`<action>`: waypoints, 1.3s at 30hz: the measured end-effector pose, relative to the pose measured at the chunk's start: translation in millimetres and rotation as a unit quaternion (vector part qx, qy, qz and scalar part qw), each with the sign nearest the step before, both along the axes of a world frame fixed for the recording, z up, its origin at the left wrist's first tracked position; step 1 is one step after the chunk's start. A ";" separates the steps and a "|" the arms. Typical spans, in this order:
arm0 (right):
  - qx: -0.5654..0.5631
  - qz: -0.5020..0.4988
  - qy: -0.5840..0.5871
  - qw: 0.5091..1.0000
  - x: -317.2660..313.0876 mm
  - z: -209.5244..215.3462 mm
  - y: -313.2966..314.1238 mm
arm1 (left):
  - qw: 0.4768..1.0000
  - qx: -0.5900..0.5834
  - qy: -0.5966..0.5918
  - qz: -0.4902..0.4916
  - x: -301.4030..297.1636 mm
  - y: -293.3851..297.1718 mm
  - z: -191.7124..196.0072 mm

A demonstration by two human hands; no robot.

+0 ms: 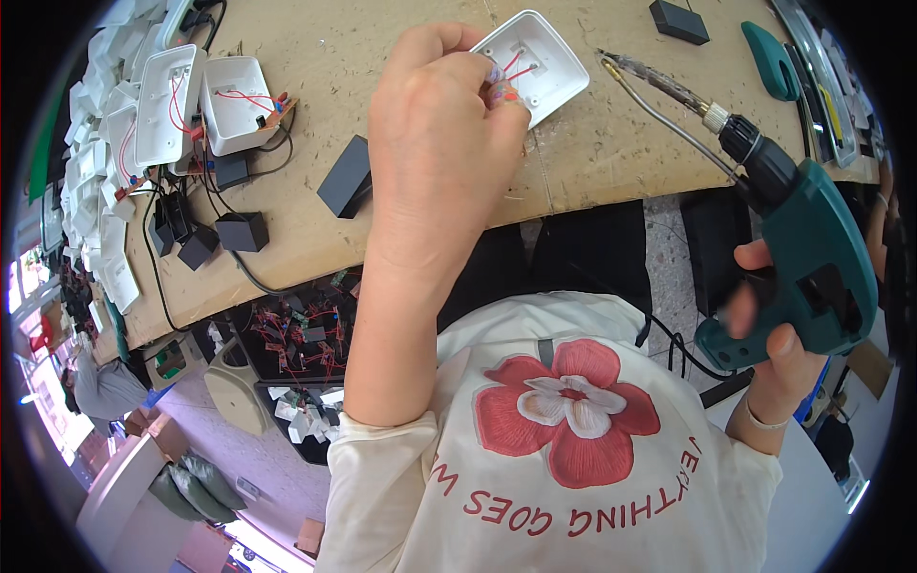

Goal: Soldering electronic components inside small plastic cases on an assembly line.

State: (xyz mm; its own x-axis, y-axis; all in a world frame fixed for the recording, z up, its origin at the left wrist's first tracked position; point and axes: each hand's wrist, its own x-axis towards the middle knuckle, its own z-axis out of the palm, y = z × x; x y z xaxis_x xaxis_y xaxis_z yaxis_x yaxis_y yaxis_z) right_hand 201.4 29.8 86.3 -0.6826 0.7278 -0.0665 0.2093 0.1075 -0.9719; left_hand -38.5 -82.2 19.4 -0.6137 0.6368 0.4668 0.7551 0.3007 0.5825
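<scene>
My left hand [435,134] is closed at the left rim of a small white plastic box [554,81], whose open side faces up. Its thumb and forefinger reach inside, close to thin red wires [517,65]; whether they pinch a wire is hidden. On the right, my right hand [785,355] grips a green soldering gun [831,253] by its handle, fingers around the trigger area. The gun's iron and curved metal feed tube point up and left. Their tips end a little right of the box, apart from it.
Black blocks [345,178] lie on the worn brown table [315,244]. Wired white boxes [170,105] stand left, beside a heap of white casings [86,181]. A black bin [287,334] of red-wired boards sits below the edge. A green tool [770,62] lies far right.
</scene>
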 end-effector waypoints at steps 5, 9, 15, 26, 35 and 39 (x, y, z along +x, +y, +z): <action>-0.024 -0.040 0.002 0.999 -5.0 0.3 -1.8 | 0.988 0.037 -0.152 -0.006 -3.8 -0.6 3.4; -0.023 -0.039 0.005 0.999 -3.9 -1.8 -1.3 | 0.981 0.003 -0.195 -0.003 -6.0 -2.5 10.7; -0.036 -0.008 0.029 0.999 3.7 -7.8 2.5 | 0.959 -0.003 -0.279 0.046 -9.2 -0.1 13.5; -0.041 0.019 0.032 0.998 5.6 -10.4 4.8 | 0.960 -0.030 -0.272 0.053 -18.5 -0.5 15.6; -0.048 0.021 0.037 0.998 7.3 -11.5 6.7 | 0.943 -0.038 -0.328 0.035 -26.7 -0.9 13.0; -0.051 0.037 0.039 0.997 8.9 -13.4 9.9 | 0.942 -0.020 -0.333 0.040 -24.7 -0.4 13.8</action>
